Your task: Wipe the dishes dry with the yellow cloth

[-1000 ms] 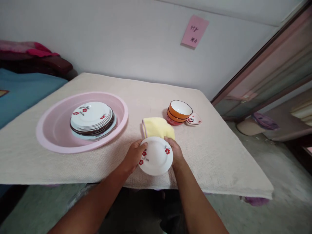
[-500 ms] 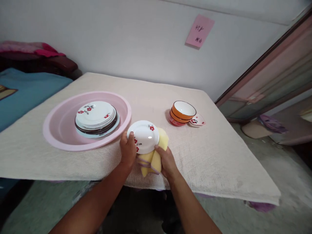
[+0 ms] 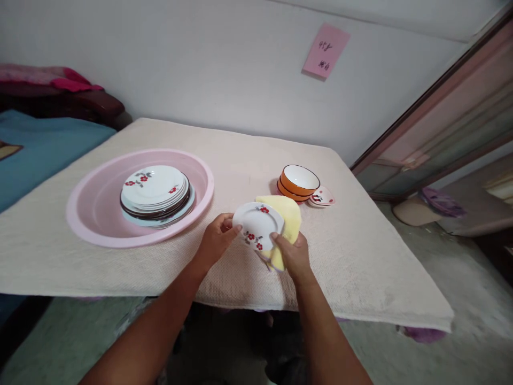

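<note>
A small white plate (image 3: 257,224) with red flowers is held above the table's near edge. My left hand (image 3: 214,243) pinches its left rim. My right hand (image 3: 292,253) grips a yellow cloth (image 3: 289,220) pressed under the plate's right side, thumb on the rim. Both hands are closed. To the left, a pink basin (image 3: 96,214) holds a stack of flowered plates (image 3: 154,189).
Stacked orange bowls (image 3: 298,182) and a small heart-shaped dish (image 3: 323,196) stand behind the cloth on the beige tablecloth (image 3: 352,256). A pink note (image 3: 326,51) hangs on the wall. A blue bed lies at left, a leaning mirror frame at right.
The plate has shifted right and turned in my hands. My right hand, with the cloth, came from below the plate to its right side.
</note>
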The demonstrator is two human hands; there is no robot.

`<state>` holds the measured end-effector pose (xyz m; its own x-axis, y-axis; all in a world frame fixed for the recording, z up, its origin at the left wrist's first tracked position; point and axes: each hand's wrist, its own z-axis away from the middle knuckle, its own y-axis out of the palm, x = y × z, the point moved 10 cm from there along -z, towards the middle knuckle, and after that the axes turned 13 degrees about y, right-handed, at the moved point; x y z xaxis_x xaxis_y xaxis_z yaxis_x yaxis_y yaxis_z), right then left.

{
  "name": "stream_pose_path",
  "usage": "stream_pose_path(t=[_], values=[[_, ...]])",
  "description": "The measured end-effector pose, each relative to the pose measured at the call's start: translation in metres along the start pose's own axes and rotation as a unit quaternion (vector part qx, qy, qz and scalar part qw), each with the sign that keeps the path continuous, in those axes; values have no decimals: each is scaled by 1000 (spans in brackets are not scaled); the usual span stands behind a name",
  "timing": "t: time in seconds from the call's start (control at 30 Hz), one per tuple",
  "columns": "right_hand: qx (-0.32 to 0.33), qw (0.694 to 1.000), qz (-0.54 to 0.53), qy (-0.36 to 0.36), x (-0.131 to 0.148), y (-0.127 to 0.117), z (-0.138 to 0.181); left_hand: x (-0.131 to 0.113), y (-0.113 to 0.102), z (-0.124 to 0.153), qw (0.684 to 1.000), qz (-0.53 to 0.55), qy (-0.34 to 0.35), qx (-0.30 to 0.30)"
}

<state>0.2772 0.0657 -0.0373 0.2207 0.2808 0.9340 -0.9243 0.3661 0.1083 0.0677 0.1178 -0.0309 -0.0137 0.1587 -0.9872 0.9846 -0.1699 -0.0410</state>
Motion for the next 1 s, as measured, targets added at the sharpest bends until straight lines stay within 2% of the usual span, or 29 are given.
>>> stream_pose_path(t=[0.13, 0.23, 0.33, 0.47, 0.53, 0.6, 0.7, 0.77, 0.87, 1.0], values=[[17, 1000, -7, -3, 0, 6, 3, 3, 6, 2, 999, -31, -6, 27], [6, 997, -71, 7, -5, 9, 3, 3, 6, 6, 1000, -14, -4, -16], [48, 987, -148, 28, -12, 28, 6, 6, 12, 13, 996, 60, -19, -59], [118, 972, -191, 73, -22, 56, 14, 22, 31, 26, 974, 192, -93, -79], [130, 971, -184, 79, -22, 58, 16, 26, 40, 30, 963, 235, -111, -70], [115, 977, -165, 69, -19, 50, 14, 27, 47, 31, 958, 255, -125, -42], [52, 991, -117, 42, -13, 27, 9, 26, 43, 28, 970, 196, -145, 1], [26, 996, -79, 30, -10, 18, 7, 17, 26, 19, 986, 130, -106, -16], [39, 999, -30, 23, -7, 19, 7, -5, 3, 6, 997, 64, -12, -49], [68, 997, -10, 24, -8, 24, 9, -14, 0, 2, 1000, 0, 12, -28]])
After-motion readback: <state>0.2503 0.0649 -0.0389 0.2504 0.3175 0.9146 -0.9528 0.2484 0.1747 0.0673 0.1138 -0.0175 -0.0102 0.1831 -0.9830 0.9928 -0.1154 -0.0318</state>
